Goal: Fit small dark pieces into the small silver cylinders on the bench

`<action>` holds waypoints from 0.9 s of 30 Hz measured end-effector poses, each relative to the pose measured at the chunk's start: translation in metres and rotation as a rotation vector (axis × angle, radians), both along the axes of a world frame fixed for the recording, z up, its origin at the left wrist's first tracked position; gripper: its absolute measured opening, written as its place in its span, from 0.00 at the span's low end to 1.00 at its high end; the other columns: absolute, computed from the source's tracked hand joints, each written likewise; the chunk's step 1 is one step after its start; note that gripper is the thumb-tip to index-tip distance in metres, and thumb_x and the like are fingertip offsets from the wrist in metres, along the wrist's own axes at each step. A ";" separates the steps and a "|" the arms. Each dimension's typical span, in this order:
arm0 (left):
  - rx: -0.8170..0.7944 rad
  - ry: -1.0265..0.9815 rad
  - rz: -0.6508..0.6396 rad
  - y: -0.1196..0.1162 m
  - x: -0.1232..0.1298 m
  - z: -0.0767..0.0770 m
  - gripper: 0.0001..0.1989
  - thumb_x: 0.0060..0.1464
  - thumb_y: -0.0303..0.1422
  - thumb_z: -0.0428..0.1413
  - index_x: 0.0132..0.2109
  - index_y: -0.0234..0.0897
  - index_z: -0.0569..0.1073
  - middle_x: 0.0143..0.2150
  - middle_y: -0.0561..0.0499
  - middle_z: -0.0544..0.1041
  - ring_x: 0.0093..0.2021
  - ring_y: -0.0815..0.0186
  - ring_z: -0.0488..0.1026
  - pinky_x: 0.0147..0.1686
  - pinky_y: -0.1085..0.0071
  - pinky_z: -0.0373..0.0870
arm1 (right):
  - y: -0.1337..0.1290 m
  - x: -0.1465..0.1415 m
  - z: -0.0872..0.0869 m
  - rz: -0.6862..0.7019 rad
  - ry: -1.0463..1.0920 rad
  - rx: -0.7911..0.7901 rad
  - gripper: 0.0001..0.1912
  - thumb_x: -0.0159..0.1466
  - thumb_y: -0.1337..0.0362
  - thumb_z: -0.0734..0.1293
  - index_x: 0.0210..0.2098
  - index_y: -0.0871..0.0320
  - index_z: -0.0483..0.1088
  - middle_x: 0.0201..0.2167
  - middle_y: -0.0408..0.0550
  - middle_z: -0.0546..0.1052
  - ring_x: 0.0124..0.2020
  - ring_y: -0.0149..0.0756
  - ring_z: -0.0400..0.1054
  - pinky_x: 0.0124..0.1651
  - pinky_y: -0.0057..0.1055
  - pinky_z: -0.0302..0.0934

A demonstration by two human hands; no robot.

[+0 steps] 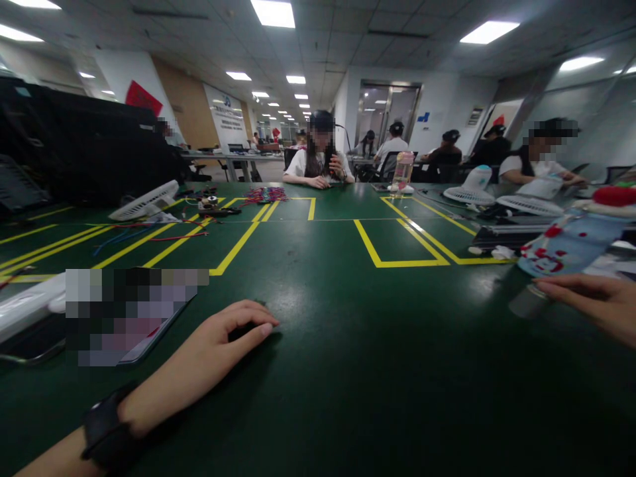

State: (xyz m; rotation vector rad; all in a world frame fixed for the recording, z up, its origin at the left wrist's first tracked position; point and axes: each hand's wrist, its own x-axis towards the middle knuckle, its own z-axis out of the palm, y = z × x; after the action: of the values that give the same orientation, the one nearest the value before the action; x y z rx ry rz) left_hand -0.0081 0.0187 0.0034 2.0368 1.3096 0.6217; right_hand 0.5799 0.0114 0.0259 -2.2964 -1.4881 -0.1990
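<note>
My left hand [236,334] rests on the green table [348,384], fingers loosely bent and thumb alongside them. I see nothing held in it. A black band [109,427] circles that wrist. At the right edge, my right hand [596,301] pinches the top of a small grey cylinder [529,301] between thumb and fingers. The cylinder is tilted and slightly blurred, low over the table or touching it; I cannot tell which. Just behind it stands a light blue bottle [571,242] with a red top and cartoon print.
Left of my left hand lies a flat phone-like object [163,324], partly pixelated, beside a white device [32,308]. Wires [268,194] and a white fan [146,201] lie farther back. More fans [470,189] stand at right. A person [320,159] sits across the table.
</note>
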 end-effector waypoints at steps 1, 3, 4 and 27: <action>0.000 0.000 -0.001 0.000 0.000 0.000 0.09 0.60 0.42 0.52 0.43 0.50 0.76 0.50 0.54 0.73 0.51 0.60 0.70 0.54 0.62 0.64 | -0.002 -0.003 0.002 0.015 0.071 -0.054 0.19 0.56 0.49 0.67 0.42 0.50 0.76 0.38 0.53 0.76 0.35 0.39 0.69 0.37 0.38 0.57; 0.002 0.003 -0.001 0.000 0.000 0.000 0.09 0.61 0.42 0.52 0.44 0.50 0.76 0.50 0.54 0.73 0.51 0.60 0.70 0.54 0.61 0.63 | -0.008 -0.008 0.004 0.049 0.204 -0.099 0.20 0.59 0.54 0.66 0.50 0.46 0.72 0.48 0.50 0.73 0.43 0.41 0.69 0.43 0.39 0.57; 0.005 0.004 -0.001 0.000 0.000 0.000 0.10 0.61 0.42 0.52 0.44 0.50 0.76 0.50 0.54 0.73 0.51 0.60 0.70 0.55 0.61 0.63 | -0.010 -0.011 0.004 0.063 0.245 -0.097 0.22 0.60 0.55 0.65 0.54 0.45 0.68 0.51 0.50 0.72 0.45 0.42 0.68 0.44 0.39 0.58; 0.154 0.014 0.092 -0.003 0.044 0.017 0.12 0.61 0.40 0.51 0.47 0.45 0.75 0.46 0.52 0.76 0.46 0.59 0.72 0.48 0.62 0.68 | -0.008 -0.304 -0.028 1.057 0.629 -0.002 0.38 0.57 0.61 0.69 0.62 0.52 0.49 0.51 0.47 0.68 0.50 0.32 0.65 0.57 0.35 0.60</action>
State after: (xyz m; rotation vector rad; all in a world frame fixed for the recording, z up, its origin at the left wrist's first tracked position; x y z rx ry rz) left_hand 0.0359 0.0162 0.0208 2.1157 1.4087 0.7727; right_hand 0.2758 0.0032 -0.0026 -1.1064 -2.0248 0.7302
